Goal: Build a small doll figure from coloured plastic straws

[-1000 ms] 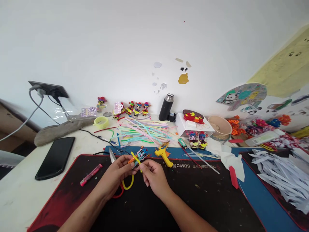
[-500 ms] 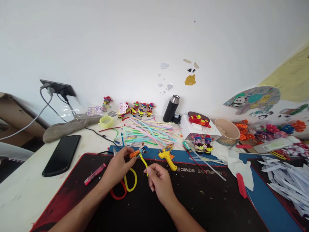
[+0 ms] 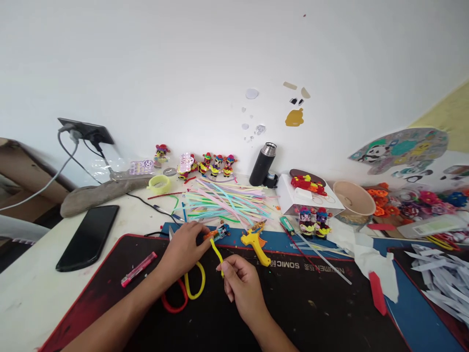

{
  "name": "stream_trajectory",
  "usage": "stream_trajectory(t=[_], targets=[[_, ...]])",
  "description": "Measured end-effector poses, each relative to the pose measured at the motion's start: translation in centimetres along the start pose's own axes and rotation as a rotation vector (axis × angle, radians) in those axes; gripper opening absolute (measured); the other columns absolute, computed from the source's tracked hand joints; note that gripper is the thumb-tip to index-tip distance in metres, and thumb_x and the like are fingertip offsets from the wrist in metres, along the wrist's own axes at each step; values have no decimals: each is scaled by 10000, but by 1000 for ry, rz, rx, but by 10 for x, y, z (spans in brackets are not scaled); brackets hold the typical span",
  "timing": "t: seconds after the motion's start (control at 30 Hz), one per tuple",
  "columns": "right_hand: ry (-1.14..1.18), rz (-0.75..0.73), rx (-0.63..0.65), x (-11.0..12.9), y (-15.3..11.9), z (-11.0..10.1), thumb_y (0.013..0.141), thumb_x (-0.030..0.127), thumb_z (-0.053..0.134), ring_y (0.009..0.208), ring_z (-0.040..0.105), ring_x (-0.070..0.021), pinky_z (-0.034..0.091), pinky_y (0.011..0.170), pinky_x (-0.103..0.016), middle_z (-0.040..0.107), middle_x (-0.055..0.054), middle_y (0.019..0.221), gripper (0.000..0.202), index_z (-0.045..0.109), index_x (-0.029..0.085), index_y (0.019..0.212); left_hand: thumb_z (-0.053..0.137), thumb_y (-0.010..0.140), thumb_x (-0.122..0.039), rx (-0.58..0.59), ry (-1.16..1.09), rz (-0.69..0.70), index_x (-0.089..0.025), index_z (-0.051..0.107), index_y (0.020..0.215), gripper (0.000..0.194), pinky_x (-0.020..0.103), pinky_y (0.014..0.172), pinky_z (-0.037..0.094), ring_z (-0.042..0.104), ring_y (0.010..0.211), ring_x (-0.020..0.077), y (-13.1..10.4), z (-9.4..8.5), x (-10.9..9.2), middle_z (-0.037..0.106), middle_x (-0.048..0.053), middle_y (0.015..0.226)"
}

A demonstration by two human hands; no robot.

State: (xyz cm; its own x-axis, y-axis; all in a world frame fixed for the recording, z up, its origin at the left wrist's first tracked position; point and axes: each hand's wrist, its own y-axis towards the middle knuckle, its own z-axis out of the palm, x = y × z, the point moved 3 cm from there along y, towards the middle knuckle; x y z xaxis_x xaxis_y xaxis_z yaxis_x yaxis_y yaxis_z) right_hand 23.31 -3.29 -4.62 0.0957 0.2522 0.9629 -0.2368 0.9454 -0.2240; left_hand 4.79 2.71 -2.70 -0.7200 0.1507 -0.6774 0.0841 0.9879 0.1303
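My left hand [image 3: 186, 248] is closed around a small orange-and-blue figure [image 3: 222, 230], whose lower part is mostly hidden by the fingers. A yellow pipe cleaner [image 3: 217, 251] runs down from the figure, and the thumb and fingertips of my right hand [image 3: 242, 282] pinch its lower end. Scissors with one red and one yellow handle [image 3: 195, 281] lie on the dark mat under my left wrist, their blades partly covered. To the right of the figure rests a yellow hot glue gun [image 3: 256, 244].
Pastel strips [image 3: 227, 200] are heaped behind my hands. Finished small figures [image 3: 217, 166] line the wall, and two more figures [image 3: 314, 223] stand by a white box [image 3: 308, 195]. A black flask [image 3: 263, 164], a phone [image 3: 88, 237] and a pink marker [image 3: 138, 269] are around.
The figure has tipped to lie flatter, and my left fingers now cover more of its orange part. The pinch on the yellow pipe cleaner stays. The view has shifted slightly.
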Motion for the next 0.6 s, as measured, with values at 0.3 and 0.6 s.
stream_trajectory(t=[0.3, 0.6], targets=[[-53, 43, 18, -1, -2, 3, 886, 744, 669, 413, 361, -75, 264, 423, -206, 439, 73, 485, 583, 697, 164, 841, 512, 997, -317, -12, 256, 14, -220, 752, 1008, 260, 354, 803, 479, 699, 942, 278, 52, -35, 26, 761, 80, 1000], [-186, 20, 34, -8, -4, 5, 946, 663, 637, 457, 440, -98, 310, 453, -216, 486, 45, 545, 506, 709, 172, 844, 500, 966, -229, 172, 466, 47, -240, 772, 994, 274, 340, 687, 418, 707, 917, 303, 77, -19, 43, 753, 103, 988]])
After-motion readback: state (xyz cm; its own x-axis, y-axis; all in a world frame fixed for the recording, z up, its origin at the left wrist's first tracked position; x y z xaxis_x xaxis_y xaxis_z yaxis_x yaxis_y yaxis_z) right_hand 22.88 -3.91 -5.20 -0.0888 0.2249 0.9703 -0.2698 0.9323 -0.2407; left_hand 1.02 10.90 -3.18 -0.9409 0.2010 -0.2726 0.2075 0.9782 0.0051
